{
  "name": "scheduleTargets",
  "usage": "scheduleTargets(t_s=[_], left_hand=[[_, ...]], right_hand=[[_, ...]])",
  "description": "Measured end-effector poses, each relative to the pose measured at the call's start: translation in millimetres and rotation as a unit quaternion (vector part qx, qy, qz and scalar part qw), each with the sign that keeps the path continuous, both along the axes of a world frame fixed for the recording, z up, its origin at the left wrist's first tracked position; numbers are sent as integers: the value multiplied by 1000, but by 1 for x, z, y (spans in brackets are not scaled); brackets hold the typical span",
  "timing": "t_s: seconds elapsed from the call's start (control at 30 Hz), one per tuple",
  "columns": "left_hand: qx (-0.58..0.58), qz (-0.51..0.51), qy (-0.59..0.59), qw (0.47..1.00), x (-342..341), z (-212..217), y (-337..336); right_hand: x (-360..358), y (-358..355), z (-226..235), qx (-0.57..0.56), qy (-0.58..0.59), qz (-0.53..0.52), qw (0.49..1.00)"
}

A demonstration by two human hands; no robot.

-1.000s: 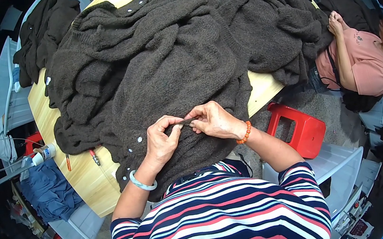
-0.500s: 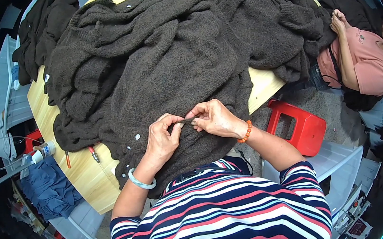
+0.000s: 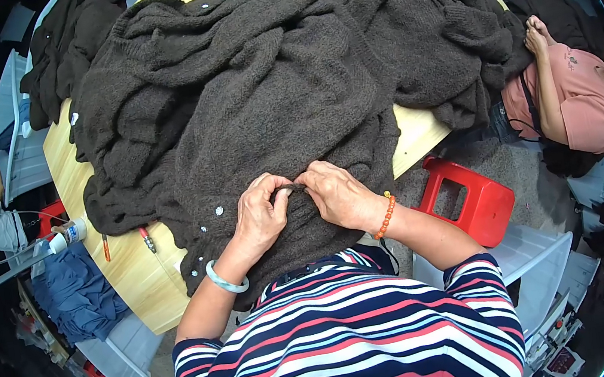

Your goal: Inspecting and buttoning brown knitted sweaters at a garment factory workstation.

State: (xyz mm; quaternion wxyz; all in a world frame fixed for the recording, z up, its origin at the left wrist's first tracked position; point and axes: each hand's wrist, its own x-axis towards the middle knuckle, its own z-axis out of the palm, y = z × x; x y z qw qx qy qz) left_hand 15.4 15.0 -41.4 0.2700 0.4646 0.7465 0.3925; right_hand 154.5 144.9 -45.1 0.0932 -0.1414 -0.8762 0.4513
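A large dark brown knitted garment (image 3: 271, 117) lies heaped in folds over the table and hangs over its near edge. At its near part my left hand (image 3: 260, 212) pinches a small fold between thumb and fingers. My right hand (image 3: 336, 193) meets it fingertip to fingertip, closed on the same fold, its back turned up; its thumb is mostly hidden. Whatever else the fingertips might hold is too small to see. Small pale round pieces, perhaps buttons, show on the knit left of my left hand, one a white disc (image 3: 220, 211).
On the wooden table (image 3: 149, 290) lie a red-handled tool (image 3: 147, 239) and a thin orange tool (image 3: 105, 246). A red stool (image 3: 469, 202) stands right of me. Blue cloth (image 3: 77, 295) fills a bin at left. A person in pink (image 3: 584, 90) works at right; another person (image 3: 1, 225) is at left.
My right hand has rolled over so that its back faces up, and its fingers have come closer to my left fingertips. The person at far left has raised an arm.
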Motion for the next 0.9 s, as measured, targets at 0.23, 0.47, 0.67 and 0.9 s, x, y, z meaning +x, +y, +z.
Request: scheduleTargets(t_s=[0.23, 0.47, 0.67, 0.9], left_hand=[[23, 6, 45, 999, 4, -8, 0], [34, 13, 31, 999, 7, -8, 0], [50, 11, 23, 998, 5, -7, -1], [50, -6, -77, 996, -4, -5, -3]], right_hand=[[1, -5, 4, 93, -18, 19, 995], [2, -1, -5, 60, 6, 8, 998], [0, 7, 0, 69, 5, 21, 997], [-3, 19, 8, -90, 10, 20, 996]])
